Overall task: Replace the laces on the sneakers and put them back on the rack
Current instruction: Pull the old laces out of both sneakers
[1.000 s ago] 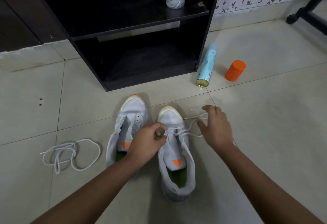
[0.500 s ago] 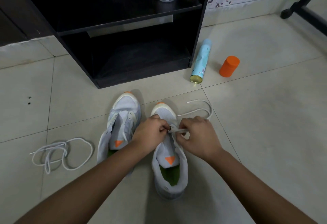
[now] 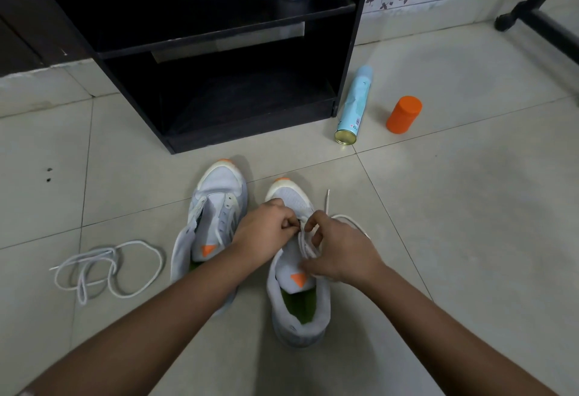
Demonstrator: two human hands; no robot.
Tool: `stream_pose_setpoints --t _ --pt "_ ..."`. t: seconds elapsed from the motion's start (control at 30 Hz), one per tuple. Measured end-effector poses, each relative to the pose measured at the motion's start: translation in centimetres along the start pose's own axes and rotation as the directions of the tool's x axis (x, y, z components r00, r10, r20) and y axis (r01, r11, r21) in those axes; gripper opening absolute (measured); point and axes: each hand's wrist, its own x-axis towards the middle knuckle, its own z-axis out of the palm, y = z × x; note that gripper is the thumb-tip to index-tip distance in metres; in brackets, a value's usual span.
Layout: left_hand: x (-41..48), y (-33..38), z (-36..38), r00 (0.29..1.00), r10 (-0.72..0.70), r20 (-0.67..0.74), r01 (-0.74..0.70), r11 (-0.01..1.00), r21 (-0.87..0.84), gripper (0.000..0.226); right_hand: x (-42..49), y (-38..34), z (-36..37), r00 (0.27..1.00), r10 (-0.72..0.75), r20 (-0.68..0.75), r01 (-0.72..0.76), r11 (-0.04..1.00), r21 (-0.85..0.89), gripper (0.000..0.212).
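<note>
Carefully: left hand and right hand both pinch the lace on the sneaker; an uneven tug could drag its one-o'clock tip back out.

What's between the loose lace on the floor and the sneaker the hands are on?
The other sneaker, unlaced, stands between them, as the head view shows.

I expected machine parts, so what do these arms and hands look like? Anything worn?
They are a person's. The left hand and right hand are bare: no gloves, rings, watch or bands show, and both forearms are uncovered.
</note>
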Motion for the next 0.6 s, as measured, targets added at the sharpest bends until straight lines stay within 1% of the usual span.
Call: stream_pose_setpoints --t 0.03,0.07,0.1,0.17,0.23,0.3,0.4,0.47,0.53,0.6 --pt "-0.1 0.0 0.1 1.0 0.006 -0.008 -0.006 1.0 -0.005 0.012 0.1 0.0 0.2 0.999 0.011 0.038 -0.012 1.0 0.013 0.05" --pt "-0.2 -0.1 0.3 1.0 0.012 -0.016 -0.012 1.0 -0.005 0.01 0.1 0.1 0.4 0.999 0.017 0.043 -0.019 0.999 0.049 0.05" --pt "-0.3 -0.2 0.5 1.0 0.011 -0.028 -0.011 1.0 -0.002 0.009 0.1 0.2 0.7 0.999 0.028 0.022 -0.03 0.995 0.099 0.045" --pt "-0.5 -0.6 0.9 0.997 -0.018 -0.077 0.015 0.999 -0.036 0.009 -0.1 0.7 1.2 0.997 0.05 -0.065 -0.039 0.988 0.152 0.032" --pt "-0.7 -0.9 1.1 0.988 -0.074 -0.136 0.057 0.99 -0.125 0.009 -0.2 1.2 1.5 0.989 0.081 -0.12 -0.064 0.988 0.14 0.035" --pt "-0.9 -1.0 1.1 0.979 -0.128 -0.159 0.099 0.978 -0.182 0.009 -0.1 1.5 1.5 0.988 0.1 -0.122 -0.085 0.989 0.12 0.04" --pt "-1.0 -1.2 1.3 0.975 -0.149 -0.164 0.11 0.967 -0.229 0.009 0.1 1.6 1.4 0.993 0.088 -0.084 -0.08 0.993 0.092 0.04" --pt "-1.1 -1.5 1.6 0.976 -0.154 -0.152 0.107 0.955 -0.275 0.01 0.2 1.8 1.3 0.996 0.079 -0.028 -0.076 0.993 0.089 0.038" --pt "-1.0 -1.6 1.6 0.978 -0.175 -0.112 0.129 0.934 -0.334 0.012 0.2 2.0 0.8 0.994 0.085 0.076 -0.093 0.989 0.112 0.033" --pt "-0.8 -1.6 1.2 0.978 -0.202 -0.053 0.164 0.902 -0.399 0.017 -0.1 2.0 0.2 0.981 0.093 0.169 -0.107 0.992 0.073 0.027"
